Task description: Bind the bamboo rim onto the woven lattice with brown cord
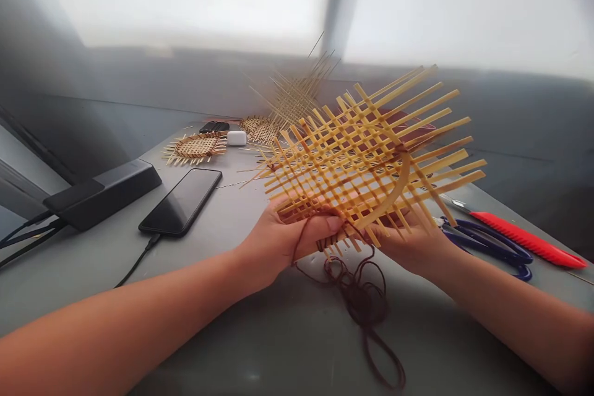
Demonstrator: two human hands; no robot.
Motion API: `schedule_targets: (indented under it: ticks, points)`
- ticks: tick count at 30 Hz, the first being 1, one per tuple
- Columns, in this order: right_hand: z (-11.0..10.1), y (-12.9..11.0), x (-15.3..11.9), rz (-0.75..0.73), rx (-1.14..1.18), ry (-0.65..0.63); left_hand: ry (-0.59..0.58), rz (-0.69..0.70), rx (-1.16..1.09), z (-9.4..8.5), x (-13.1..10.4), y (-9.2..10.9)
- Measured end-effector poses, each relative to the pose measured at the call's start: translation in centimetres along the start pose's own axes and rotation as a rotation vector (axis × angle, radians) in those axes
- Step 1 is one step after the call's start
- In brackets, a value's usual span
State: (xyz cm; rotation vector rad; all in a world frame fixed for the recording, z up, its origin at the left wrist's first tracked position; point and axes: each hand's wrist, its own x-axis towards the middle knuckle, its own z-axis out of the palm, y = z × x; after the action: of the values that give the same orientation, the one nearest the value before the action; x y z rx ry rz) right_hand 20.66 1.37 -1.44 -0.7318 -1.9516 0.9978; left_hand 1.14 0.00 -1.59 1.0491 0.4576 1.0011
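An open-weave lattice of flat bamboo strips (334, 167) is held up and tilted in front of me, its strip ends sticking out unevenly. My left hand (299, 232) grips its lower left edge, thumb pressed on the near side. Behind the lower right edge, my right hand (415, 244) supports the weave; its fingertips are mostly hidden by the strips. A curved bamboo strip (394, 195) bends across the right part, tied with dark cord at its upper end. Dark brown cord (364, 300) loops over my left thumb and hangs tangled below the weave.
To the left lie a phone (183, 201) on a cable and a black box (104, 192) with leads. Farther back are a small woven piece (197, 147), a white case (236, 138) and a loose strip lattice (297, 96). Blue-handled scissors (487, 241) and a red cutter (529, 238) lie right.
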Motion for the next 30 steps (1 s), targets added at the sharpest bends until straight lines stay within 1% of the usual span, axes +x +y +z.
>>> schedule_targets:
  ticks: [2,6,13,15,18,21,25,30]
  points:
    - [0.2,0.0,-0.1,0.017,0.022,0.017,-0.011,0.004,0.025,-0.1,0.0,-0.1]
    - [0.4,0.4,-0.4,0.040,-0.019,0.109,-0.030,0.012,0.025,-0.3,0.0,-0.2]
    - [1.1,0.2,-0.4,0.052,-0.038,0.119,-0.031,-0.026,0.031,-0.2,0.1,0.1]
    - [1.2,0.0,-0.3,0.060,0.009,0.123,-0.021,-0.032,-0.011,-0.1,0.0,0.4]
    - [1.2,-0.2,0.0,0.104,0.176,0.093,-0.020,-0.068,-0.084,-0.1,-0.1,0.7]
    - [1.2,-0.2,0.1,0.167,0.303,0.086,-0.015,-0.125,-0.086,-0.5,-0.1,0.8]
    - [1.2,-0.1,-0.1,0.245,0.376,0.095,-0.012,-0.158,-0.099,-0.9,0.1,0.7]
    - [0.7,0.6,0.2,0.269,0.428,0.164,0.033,-0.193,-0.178,-0.6,0.0,0.6]
